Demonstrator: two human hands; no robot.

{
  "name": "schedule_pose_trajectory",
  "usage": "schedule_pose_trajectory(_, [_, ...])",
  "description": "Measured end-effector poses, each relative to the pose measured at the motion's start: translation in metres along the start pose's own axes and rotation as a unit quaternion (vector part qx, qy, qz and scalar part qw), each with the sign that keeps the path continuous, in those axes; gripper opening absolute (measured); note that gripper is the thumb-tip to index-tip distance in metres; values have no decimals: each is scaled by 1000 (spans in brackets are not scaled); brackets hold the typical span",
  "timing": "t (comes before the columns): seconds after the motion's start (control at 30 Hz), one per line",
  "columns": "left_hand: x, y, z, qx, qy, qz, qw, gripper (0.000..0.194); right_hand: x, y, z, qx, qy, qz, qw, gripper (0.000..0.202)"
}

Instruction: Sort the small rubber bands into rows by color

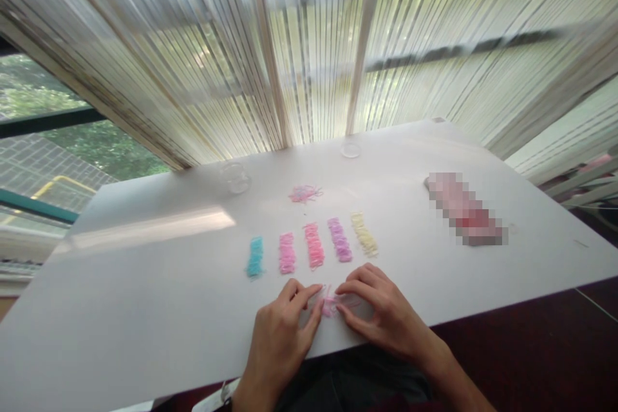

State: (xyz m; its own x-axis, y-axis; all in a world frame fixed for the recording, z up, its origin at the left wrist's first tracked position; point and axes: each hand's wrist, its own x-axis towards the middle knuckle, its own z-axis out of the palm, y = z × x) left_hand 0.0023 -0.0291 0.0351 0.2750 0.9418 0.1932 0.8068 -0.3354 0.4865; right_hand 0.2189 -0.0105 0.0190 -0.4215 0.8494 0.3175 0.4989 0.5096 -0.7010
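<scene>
A small loose heap of pink thin elastic bands [329, 306] lies on the table near its front edge, between my hands. My left hand [286, 322] reaches in from the left side, its thumb and forefinger tips apart at the heap's edge. Opposite it, my right hand [379, 309] has thumb and forefinger spread against the right edge. A few pale strands show between the right fingers. Beyond the hands lie neat columns of similar bands: blue [255, 257], pink [287, 253], coral pink [314, 246], purple [340, 241] and yellow [364, 235].
A mixed pile of bands [304, 193] sits farther back on the white table [145, 296]. Behind it are a clear round container [235, 178] and a clear round lid [351, 151]. A blurred-out pinkish flat object [463, 209] lies right. String curtains [309, 45] hang along the far edge.
</scene>
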Motion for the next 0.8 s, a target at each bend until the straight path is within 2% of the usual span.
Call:
schedule_pose_trajectory(0.17, [1, 1, 4, -19, -32, -7, 999, 15, 0, 0, 3, -13, -10, 2, 1000, 11])
schedule_pose_trajectory(0.5, [0, 1, -1, -91, -18, -3, 996, 20, 1, -1, 2, 26, 17, -1, 1000, 15])
schedule_pose_trajectory(0.63, [-1, -7, -7, -102, 9, -18, 995, 22, 1, -1, 2, 37, 21, 0, 999, 13])
schedule_pose_trajectory(0.8, [0, -34, -21, -79, 80, -76, 991, 26, 1, 2, 1, 49, 17, 7, 999, 10])
